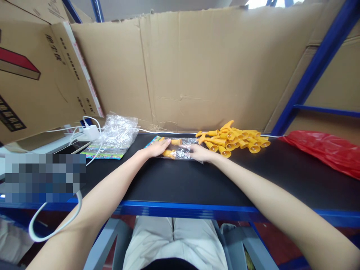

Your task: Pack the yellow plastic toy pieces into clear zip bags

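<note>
A clear plastic bag (pixel 184 153) with a coloured printed strip at its left end lies flat on the dark tabletop. Yellow horn-shaped pieces (pixel 176 142) show at its left part. My left hand (pixel 156 149) rests over that end, thumb side uppermost, and holds the bag down beside the yellow pieces; some of its fingers are hidden. At the other end, my right hand (pixel 200 153) has its fingers stretched out and apart on the crinkled film. Whether those fingertips are inside or on top of the film I cannot tell.
Right of my hands lies a pile of yellow horn-shaped pieces (pixel 239 140). Empty clear bags (pixel 118 131) are stacked left, near a phone (pixel 73 147) and white cable. A red plastic bag (pixel 323 150) lies far right. Cardboard (pixel 219 67) walls the back.
</note>
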Available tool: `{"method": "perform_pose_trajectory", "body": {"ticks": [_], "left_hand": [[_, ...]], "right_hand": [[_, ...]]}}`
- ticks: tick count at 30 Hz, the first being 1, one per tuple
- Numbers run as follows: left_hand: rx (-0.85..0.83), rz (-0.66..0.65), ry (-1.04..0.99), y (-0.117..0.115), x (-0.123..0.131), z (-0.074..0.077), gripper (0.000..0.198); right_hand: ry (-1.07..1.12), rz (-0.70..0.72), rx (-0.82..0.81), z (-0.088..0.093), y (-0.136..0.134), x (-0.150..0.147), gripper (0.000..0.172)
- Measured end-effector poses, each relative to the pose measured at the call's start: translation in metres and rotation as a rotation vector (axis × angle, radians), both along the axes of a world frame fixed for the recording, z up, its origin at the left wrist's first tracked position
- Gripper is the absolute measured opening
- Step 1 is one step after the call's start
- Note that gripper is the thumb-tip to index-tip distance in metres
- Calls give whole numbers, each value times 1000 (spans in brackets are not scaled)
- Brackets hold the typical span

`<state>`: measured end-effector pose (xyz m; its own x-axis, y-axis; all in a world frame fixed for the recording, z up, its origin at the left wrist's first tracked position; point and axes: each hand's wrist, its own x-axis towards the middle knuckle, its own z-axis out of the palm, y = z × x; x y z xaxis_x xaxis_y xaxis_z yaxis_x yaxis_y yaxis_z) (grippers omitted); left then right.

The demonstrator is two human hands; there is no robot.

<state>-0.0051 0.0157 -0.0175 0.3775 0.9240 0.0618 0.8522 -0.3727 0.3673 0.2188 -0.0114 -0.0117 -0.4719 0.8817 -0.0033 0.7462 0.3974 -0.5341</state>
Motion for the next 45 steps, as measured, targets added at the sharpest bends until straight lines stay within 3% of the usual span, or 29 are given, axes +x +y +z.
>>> {"method": "perform_pose_trajectory", "body": {"ticks": [5, 8, 11, 16, 19, 26, 31, 37, 42, 45], "left_hand": [[111, -1, 25, 1, 8, -2, 71], [66, -26, 27, 3, 9, -4, 71], [6, -32, 21, 6, 5, -5, 72], [-2, 18, 28, 16, -17, -5, 72], [8, 53, 28, 21, -29, -6, 72], [22, 75, 13, 21, -35, -6, 71], [24, 67, 6, 20, -34, -5, 74], [23, 67, 18, 18, -33, -3, 72], [24, 65, 19, 20, -33, -4, 71], [26, 65, 15, 21, -34, -5, 71]], "right_hand": [[57, 153, 139, -4, 6, 0, 47], [4, 149, 188, -1, 8, 2, 34], [-143, 53, 356, 8, 7, 8, 24], [-363, -287, 621, 26, 6, 26, 30], [-483, -384, 579, 26, 10, 34, 31], [-613, -300, 319, 8, 18, 35, 34], [-358, -355, 286, 11, 24, 40, 42], [70, -482, 562, 20, 29, 43, 37], [408, -467, 607, 17, 35, 42, 47], [537, -388, 669, 12, 37, 39, 50]]}}
